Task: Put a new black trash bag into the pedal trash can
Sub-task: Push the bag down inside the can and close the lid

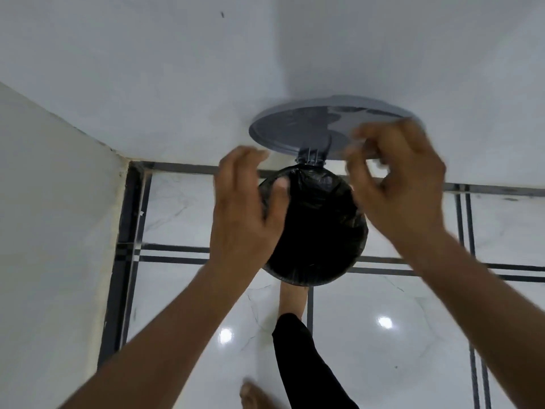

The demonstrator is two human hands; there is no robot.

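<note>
The black trash bag was stretched over the pedal trash can. Both hands, left hand and right hand, were open above the can and held nothing. If the foot slipped, the lid could be dropped on them.

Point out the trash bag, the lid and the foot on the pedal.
black trash bag (pixel 318 225), head view, stretched middle.
grey lid (pixel 298 128), head view, raised underside.
foot (pixel 292 299), head view, instep below the can.

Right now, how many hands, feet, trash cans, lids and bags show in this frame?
Hands: 2, left hand and right hand
Feet: 2, one foot at the can, other foot behind
Trash can: 1
Lid: 1, raised
Black bag: 1
Total: 7
</note>
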